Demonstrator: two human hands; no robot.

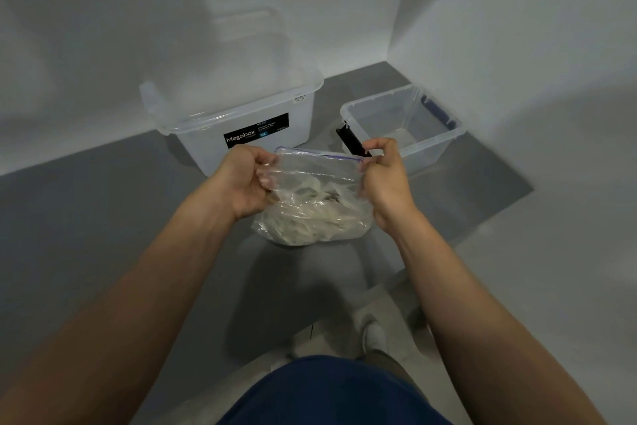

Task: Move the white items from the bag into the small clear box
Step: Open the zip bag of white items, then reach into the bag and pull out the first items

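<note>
Head view looks down on a thin, crinkled clear plastic bag [312, 168] with a blue-purple zip strip along its top edge, held up between both hands over a smooth matte grey bench [103, 218]. The left grip [246, 180] has its fingers curled into the bag's left top corner; the right grip [386, 180] pinches the right corner of the zip. Soft, limp white items [310, 223], off-white and tangled, fill the sagging bottom of the bag; whether the bag touches the bench cannot be told. At the far right stands the small clear box [429, 149], square, with rounded corners, a black latch [353, 144] hanging at its near-left side and a dark blue one [437, 109] on its far-right side. At the far left is a large translucent tub [193, 114] with a thick rim, bearing a black label [256, 135] that reads "Megabox" in white; the smaller print is illegible. Plain white walls [517, 28] meet in a corner behind the boxes. Dark blue cloth [331, 393] and a pale shoe [374, 335] show near the bottom.
</note>
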